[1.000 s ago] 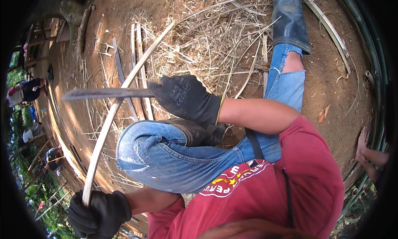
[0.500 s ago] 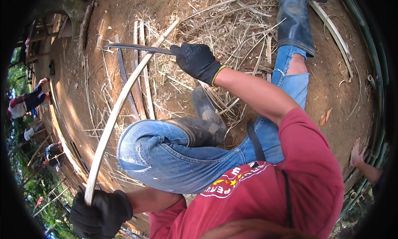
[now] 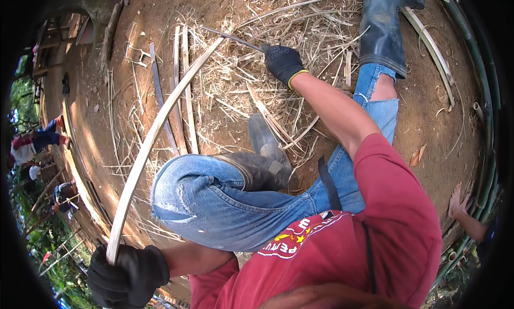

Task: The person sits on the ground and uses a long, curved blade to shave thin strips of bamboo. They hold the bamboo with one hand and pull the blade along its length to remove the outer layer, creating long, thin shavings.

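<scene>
My left hand (image 3: 126, 277), in a black glove, is closed around the lower end of a long pale bamboo strip (image 3: 151, 135). The strip arcs up and away over the ground. In my other black glove, my right hand (image 3: 282, 64) grips a long-bladed knife (image 3: 235, 39), whose handle is hidden in the fist. Its blade points left, seen nearly edge-on, close to the strip's far end; whether they touch I cannot tell. Beneath lies a heap of thin bamboo shavings (image 3: 300, 36).
Several slats (image 3: 187, 95) lie on the dirt beyond my bent knee. My rubber boot (image 3: 381, 36) rests at the far right, beside a split strip (image 3: 431, 46). Green bamboo poles (image 3: 484, 95) line the right side, near a person's bare foot (image 3: 458, 203). People (image 3: 40, 143) work at far left.
My right hand has moved right and slightly away with the knife, its blade sliding toward the strip's far end and turning edge-on. My left hand keeps its hold nearly in place.
</scene>
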Demonstrator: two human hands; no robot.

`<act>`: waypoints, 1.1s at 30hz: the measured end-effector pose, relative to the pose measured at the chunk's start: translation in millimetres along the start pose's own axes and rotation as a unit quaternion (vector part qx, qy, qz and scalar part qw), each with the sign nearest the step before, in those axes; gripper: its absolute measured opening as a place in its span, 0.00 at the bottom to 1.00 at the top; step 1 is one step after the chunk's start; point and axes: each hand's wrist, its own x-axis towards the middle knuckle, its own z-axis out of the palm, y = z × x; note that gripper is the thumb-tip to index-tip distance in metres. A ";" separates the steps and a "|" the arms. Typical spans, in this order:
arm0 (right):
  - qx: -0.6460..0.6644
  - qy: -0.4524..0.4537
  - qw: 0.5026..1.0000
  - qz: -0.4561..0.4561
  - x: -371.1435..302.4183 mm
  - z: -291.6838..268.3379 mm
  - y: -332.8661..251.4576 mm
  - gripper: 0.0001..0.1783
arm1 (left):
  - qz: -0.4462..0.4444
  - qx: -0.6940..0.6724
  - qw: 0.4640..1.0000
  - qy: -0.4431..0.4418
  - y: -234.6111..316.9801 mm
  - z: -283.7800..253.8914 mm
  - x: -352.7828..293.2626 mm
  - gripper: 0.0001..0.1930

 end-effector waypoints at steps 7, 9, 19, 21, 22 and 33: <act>0.064 0.006 0.988 -0.139 -36.6 -29.1 -53.0 0.16 | -0.011 -0.036 0.999 -0.012 1.4 -2.3 -0.7 0.21; 0.027 0.033 0.994 -0.096 -20.1 -4.4 -24.4 0.14 | -0.011 -0.024 1.000 -0.007 1.2 1.4 1.1 0.20; -0.002 0.010 1.000 -0.002 -3.4 7.5 4.9 0.12 | 0.001 -0.023 1.000 -0.002 -0.2 -2.2 -0.6 0.20; -0.012 -0.009 1.000 0.007 -4.3 1.3 1.6 0.13 | -0.006 -0.019 1.000 -0.010 -0.7 -6.3 -1.3 0.20; -0.005 -0.005 1.000 -0.008 -4.8 0.6 -3.4 0.14 | -0.002 -0.020 1.000 0.000 0.0 -7.0 -1.4 0.20; -0.006 0.021 0.997 -0.069 -1.6 -8.2 -30.0 0.15 | -0.014 -0.027 1.000 0.003 2.8 -17.8 2.3 0.20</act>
